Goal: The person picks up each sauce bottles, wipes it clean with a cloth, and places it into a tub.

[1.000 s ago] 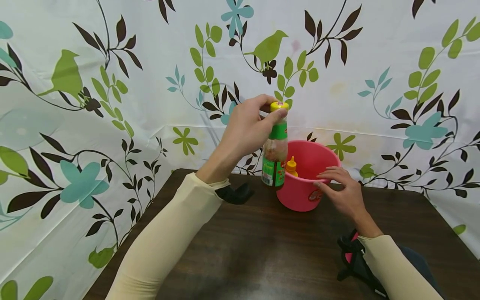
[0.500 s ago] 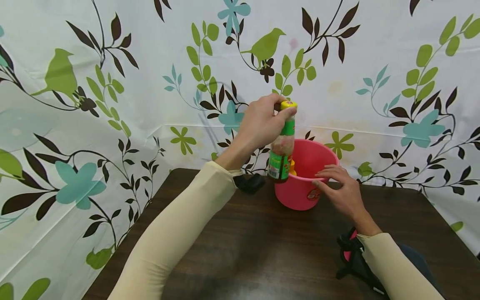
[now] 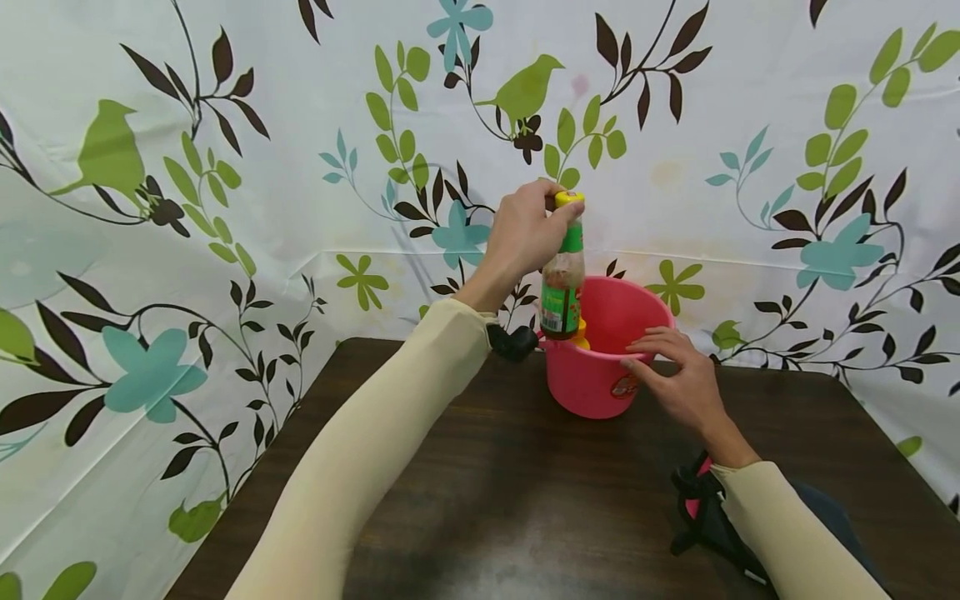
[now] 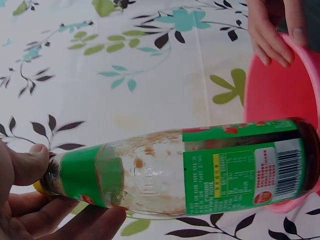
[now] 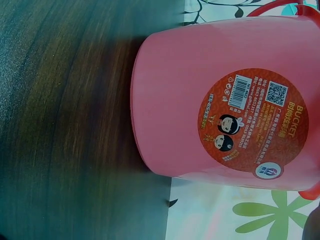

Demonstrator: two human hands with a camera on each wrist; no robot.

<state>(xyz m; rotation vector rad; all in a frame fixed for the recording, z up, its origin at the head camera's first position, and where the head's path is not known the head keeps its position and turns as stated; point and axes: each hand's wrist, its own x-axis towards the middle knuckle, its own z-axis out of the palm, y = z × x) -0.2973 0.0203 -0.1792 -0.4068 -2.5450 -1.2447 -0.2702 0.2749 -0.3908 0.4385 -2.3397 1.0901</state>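
My left hand (image 3: 525,233) grips a glass sauce bottle (image 3: 562,287) by its neck, just under the yellow cap. Green labels wrap the bottle, and brown residue streaks the clear glass in the left wrist view. It hangs nearly upright, its base at the near left rim of a pink bucket (image 3: 588,387); whether they touch I cannot tell. My right hand (image 3: 686,383) holds the bucket's right rim, fingers over the edge and thumb outside. Inside the bucket, a yellow nozzle-topped squeeze bottle (image 3: 581,335) is partly hidden behind the sauce bottle.
The bucket stands near the back edge of a dark wooden table (image 3: 465,475). Behind it hangs a white cloth (image 3: 652,217) with leaf and bird prints. A dark object with black straps (image 3: 712,517) lies under my right forearm. A round orange sticker (image 5: 254,122) marks the bucket's side.
My left hand has carried the sauce bottle right and upward, from beside the bucket to its left rim. My right hand stays on the rim. The head view has shifted slightly.
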